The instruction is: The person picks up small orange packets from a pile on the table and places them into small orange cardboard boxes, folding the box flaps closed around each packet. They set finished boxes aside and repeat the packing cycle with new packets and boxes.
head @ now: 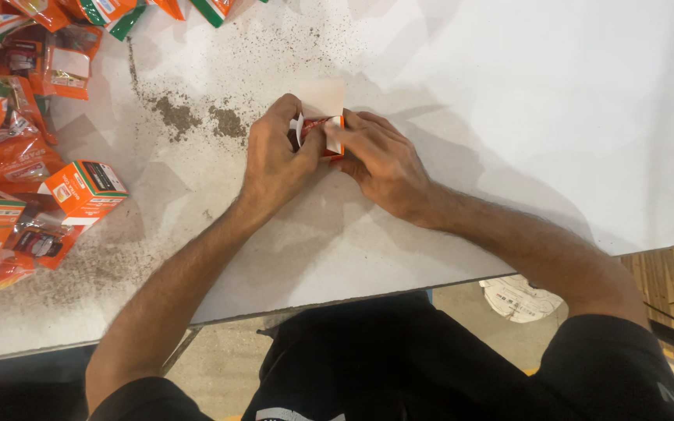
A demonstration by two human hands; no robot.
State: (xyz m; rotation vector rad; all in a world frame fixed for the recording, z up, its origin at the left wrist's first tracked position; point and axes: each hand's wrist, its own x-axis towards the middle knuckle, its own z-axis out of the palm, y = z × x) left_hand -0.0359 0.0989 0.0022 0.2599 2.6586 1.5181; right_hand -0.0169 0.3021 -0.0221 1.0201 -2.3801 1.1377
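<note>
Mid-worktop, the left hand (274, 160) and right hand (380, 160) both pinch a small orange carton (323, 129), its white flap up and unclosed, while more packs (33, 171) crowd the left edge.

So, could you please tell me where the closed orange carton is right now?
In the head view, the closed orange carton lies at the table's left side, on the edge of the pile of orange packets, left of the left hand.

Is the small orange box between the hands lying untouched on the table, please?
No, both the left hand and right hand grip the small orange box.
</note>
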